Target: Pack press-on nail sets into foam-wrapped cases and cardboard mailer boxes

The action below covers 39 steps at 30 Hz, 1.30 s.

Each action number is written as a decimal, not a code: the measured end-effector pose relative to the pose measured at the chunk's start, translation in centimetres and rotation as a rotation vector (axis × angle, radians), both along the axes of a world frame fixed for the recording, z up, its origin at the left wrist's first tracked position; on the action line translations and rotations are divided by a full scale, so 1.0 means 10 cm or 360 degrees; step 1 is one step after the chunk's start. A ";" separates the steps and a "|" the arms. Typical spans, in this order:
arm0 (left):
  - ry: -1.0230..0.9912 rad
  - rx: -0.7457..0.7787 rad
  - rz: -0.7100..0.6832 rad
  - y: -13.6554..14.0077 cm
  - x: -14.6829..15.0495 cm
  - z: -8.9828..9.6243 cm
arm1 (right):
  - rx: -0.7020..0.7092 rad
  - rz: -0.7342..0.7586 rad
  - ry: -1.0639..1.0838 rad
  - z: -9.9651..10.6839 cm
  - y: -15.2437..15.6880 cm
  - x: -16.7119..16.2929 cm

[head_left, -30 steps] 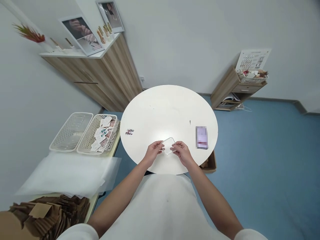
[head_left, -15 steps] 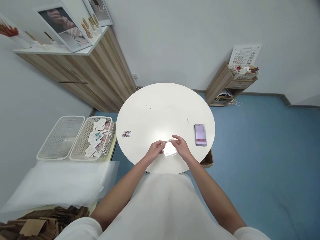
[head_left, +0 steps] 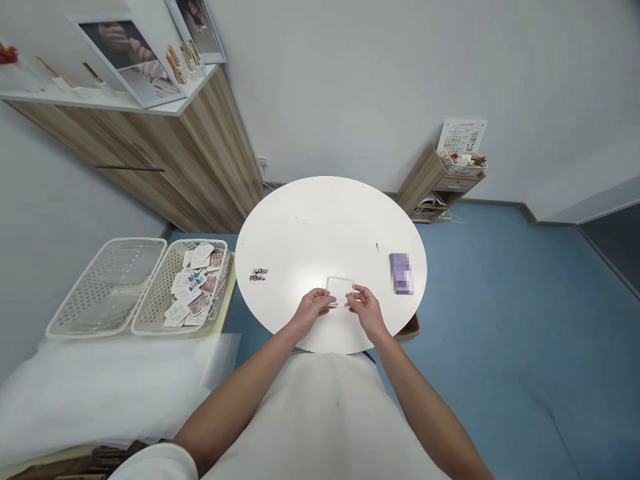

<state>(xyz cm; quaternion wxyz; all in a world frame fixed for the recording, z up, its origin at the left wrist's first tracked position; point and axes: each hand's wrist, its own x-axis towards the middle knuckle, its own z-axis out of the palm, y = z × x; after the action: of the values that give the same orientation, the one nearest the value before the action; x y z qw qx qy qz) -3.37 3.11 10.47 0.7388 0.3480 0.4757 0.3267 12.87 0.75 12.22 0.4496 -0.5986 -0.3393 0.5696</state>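
Note:
Between my two hands is a clear, flat, squarish plastic case [head_left: 340,288], held over the near part of the white oval table [head_left: 320,220]. My left hand [head_left: 315,308] grips its left edge with thumb and fingers. On the opposite edge my right hand [head_left: 365,307] pinches it the same way. The table shows through the clear plastic; whether anything lies inside I cannot tell. A set of small dark and pink press-on nails [head_left: 259,275] lies at the table's left side. Toward the right edge rests a phone [head_left: 401,273] with a blurred purple screen.
Left of the table, a white basket [head_left: 143,310] holds several printed packets [head_left: 189,293], beside another basket [head_left: 55,320] with clear plastic in it. White sheets [head_left: 110,387] lie nearer. A wooden cabinet [head_left: 215,147] and a small shelf [head_left: 423,177] stand by the wall.
The case has tipped so that its bright glare is gone and its far edge stands farther out. Both hands have shifted to its lower side edges. The head view has moved slightly.

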 end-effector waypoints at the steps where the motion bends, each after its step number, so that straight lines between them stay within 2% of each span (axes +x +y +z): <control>1: 0.0038 0.0059 -0.0014 -0.01 -0.03 -0.02 | 0.0011 -0.0028 -0.0020 -0.01 -0.01 -0.02; 4: 0.0211 0.0339 -0.0068 -0.02 -0.16 -0.03 | 0.0022 -0.0097 -0.0055 -0.02 -0.04 -0.07; 8: 0.0519 0.0762 -0.0231 0.04 -0.35 0.07 | 0.0032 -0.0111 -0.0051 0.02 -0.08 -0.11; 12: 0.0543 0.0923 -0.0361 0.15 -0.43 0.19 | 0.0048 -0.0070 -0.0048 0.07 -0.09 -0.15; 18: 0.0499 0.0997 -0.0365 0.16 -0.40 0.22 | 0.0070 0.0100 -0.0092 0.13 -0.07 -0.13; 25: 0.0420 0.0945 -0.0415 0.14 -0.48 0.19 | 0.0294 0.0655 -0.0148 0.13 0.00 -0.05; 33: 0.0151 0.0737 -0.0395 0.06 -0.43 0.04 | 0.0564 0.0615 -0.0468 0.08 -0.01 -0.04; 39: 0.0054 0.0691 -0.0395 -0.03 -0.42 0.06 | 0.0814 0.0572 -0.0756 0.09 -0.08 -0.01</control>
<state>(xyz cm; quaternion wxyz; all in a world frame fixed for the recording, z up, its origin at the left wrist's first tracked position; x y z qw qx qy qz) -7.52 2.78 11.10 0.6732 0.5597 0.3604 0.3220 12.73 -0.03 13.14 0.3862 -0.5134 -0.6644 0.3818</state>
